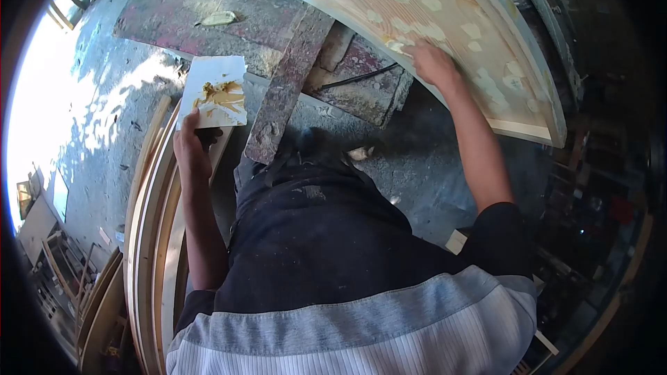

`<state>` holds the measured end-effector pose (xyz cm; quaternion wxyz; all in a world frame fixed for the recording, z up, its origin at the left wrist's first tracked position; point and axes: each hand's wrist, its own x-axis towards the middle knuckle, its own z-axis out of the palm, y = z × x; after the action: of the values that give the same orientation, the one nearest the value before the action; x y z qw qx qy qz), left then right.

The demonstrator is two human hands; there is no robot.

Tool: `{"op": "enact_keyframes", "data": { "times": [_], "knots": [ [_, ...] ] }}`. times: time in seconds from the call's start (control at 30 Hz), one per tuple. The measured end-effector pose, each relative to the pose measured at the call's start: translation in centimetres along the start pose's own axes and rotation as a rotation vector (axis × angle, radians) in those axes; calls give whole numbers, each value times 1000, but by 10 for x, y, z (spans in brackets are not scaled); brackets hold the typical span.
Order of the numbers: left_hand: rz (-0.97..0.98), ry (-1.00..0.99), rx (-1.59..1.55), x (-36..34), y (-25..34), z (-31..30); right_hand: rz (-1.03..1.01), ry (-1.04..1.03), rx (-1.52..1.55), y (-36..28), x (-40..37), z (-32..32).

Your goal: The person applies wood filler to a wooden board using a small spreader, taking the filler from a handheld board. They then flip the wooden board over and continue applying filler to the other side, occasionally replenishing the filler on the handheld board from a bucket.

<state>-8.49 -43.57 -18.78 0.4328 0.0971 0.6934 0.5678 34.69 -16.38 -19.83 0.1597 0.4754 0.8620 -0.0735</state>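
Panel (451, 21): pale wood, curved, upper right of view, beyond the person's lap, dotted with pale yellow patches (472, 30). Nearest the camera: light grey shirt (347, 340) with a darker grey band, then dark clothing (313, 243) over the lap and legs. Curved strips (142, 250) of wood stand side by side along the person's left, running up under the left forearm. Left hand (192, 149) pinches a white card (208, 69) by its lower edge, thumb on the face, other fingers behind. Yellow-brown paste (226, 99) is smeared across the middle and right of the card, with a thicker lump. Small pale block (456, 242) on the right, near the dark sleeve (497, 236). Beyond the legs, grey floor (417, 167) with a pale scrap (360, 153) on it. Crusted plank (285, 90) slants from the knees away from the person, just right of the card. Right of the plank, a thin black rod (358, 80) lies across a stained sheet (368, 101). Right hand (432, 62) is bunched, fingers curled, fingertips at the panel's near edge beside a patch; can't tell if a tool is pinched there. Farther off, another pale yellowish scrap (219, 19) lies on a stained board (180, 7); sunlit ground upper left.
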Motion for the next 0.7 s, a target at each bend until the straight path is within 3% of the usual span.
{"op": "enact_keyframes", "data": {
  "times": [0.03, 0.1, 0.17, 0.2, 0.27, 0.3, 0.37, 0.43, 0.53, 0.7],
  "knots": [
    [-14, -7, -22, 1, 2, 3, -13, 77, 50, 0, 2, 13],
    [-21, -25, -35, 1, 10, 9, -2, 42, 75, 4, -10, 23],
    [-9, -60, -42, -2, 17, 16, 106, -182, -39, 8, -11, 6],
    [15, -85, -37, -1, 17, 16, 109, -186, -32, 6, -11, 12],
    [-5, -92, -25, 4, 12, 18, 43, 193, 115, -3, -10, 27],
    [-11, -89, -35, 7, 14, 18, 40, 199, 117, -7, -14, 22],
    [21, -63, -38, 7, 21, 22, 221, -141, -81, -21, -9, -4],
    [7, -108, -24, 5, 24, 17, 178, -218, -94, -27, 2, -15],
    [-1, -103, -22, 10, 33, 20, 20, 45, 266, -55, 38, -33],
    [-50, -128, 21, 31, 44, 1, -87, 289, 303, -139, 128, -29]
  ]
}}
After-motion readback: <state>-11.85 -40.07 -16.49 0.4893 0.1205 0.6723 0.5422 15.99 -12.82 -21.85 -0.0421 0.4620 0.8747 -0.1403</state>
